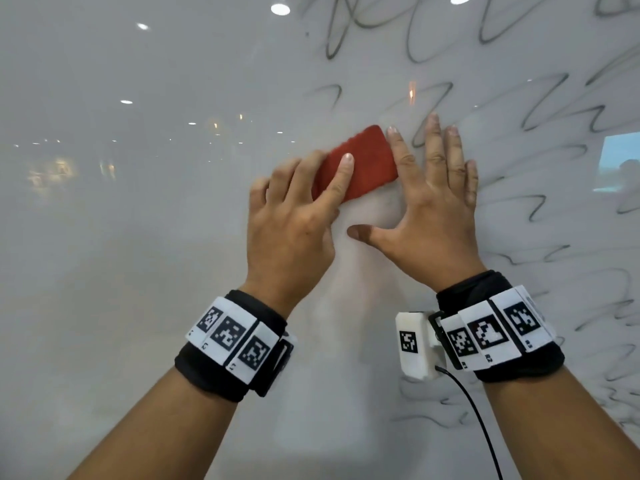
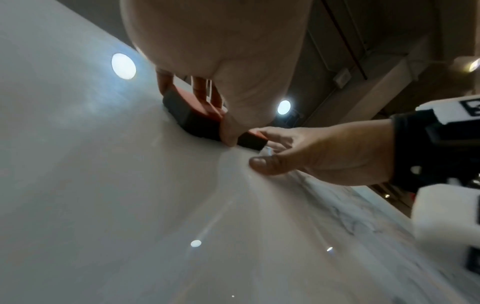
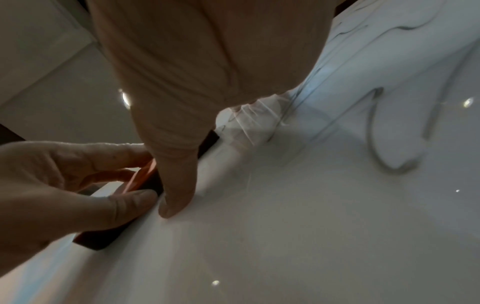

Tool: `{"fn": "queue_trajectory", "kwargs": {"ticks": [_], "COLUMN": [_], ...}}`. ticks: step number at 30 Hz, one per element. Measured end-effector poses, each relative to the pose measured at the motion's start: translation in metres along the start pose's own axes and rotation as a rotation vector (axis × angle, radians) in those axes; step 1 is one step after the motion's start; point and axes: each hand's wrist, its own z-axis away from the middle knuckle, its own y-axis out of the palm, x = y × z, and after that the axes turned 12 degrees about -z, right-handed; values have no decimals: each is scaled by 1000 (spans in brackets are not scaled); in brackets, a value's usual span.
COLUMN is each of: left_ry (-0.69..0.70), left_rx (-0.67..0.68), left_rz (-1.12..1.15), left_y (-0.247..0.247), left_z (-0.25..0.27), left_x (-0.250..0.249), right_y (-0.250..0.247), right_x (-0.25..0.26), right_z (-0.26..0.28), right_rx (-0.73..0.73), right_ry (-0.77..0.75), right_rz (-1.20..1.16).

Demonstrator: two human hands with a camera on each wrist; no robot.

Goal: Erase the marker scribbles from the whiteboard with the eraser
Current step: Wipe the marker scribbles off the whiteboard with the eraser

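Observation:
A red eraser (image 1: pixel 363 161) with a dark felt underside (image 2: pixel 192 119) lies tilted against the whiteboard (image 1: pixel 138 237). My left hand (image 1: pixel 304 192) grips its lower left end, with the index finger on the red back, other fingers over the far edge and the thumb (image 2: pixel 228 131) on the near edge. To the right of the eraser, my right hand (image 1: pixel 433 188) lies flat on the board with straight, spread fingers, its index finger along the eraser's right end. Grey marker scribbles (image 1: pixel 540 109) cover the board's right side and top and show in the right wrist view (image 3: pixel 376 133).
The left half of the board is wiped, with a faint haze and reflections of ceiling lights (image 1: pixel 280 8). A bright screen reflection (image 1: pixel 620 161) sits at the right edge. A black cable (image 1: pixel 478 420) hangs from the right wrist camera.

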Motion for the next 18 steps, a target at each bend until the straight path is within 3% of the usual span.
{"fn": "queue_trajectory", "kwargs": {"ticks": [2, 4, 6, 7, 10, 12, 16, 18], "left_ry": [-83, -338, -462, -422, -91, 5, -281, -326], "left_rx": [-10, 4, 17, 20, 11, 7, -13, -1], "left_rz": [-6, 37, 62, 48, -9, -46, -50, -21], "left_y": [-1, -5, -8, -8, -4, -1, -6, -7], "left_z": [-7, -23, -36, -37, -24, -19, -39, -47], "left_x": [13, 28, 35, 31, 12, 13, 22, 19], "right_y": [-1, -1, -1, -1, 0, -1, -12, -19], "right_x": [0, 1, 0, 0, 3, 6, 13, 16], "right_z": [0, 1, 1, 1, 1, 1, -13, -27], "right_rx": [-1, 9, 14, 12, 6, 4, -15, -12], "right_ry": [2, 1, 1, 3, 16, 23, 0, -22], "right_rz": [8, 21, 29, 30, 28, 31, 30, 53]}}
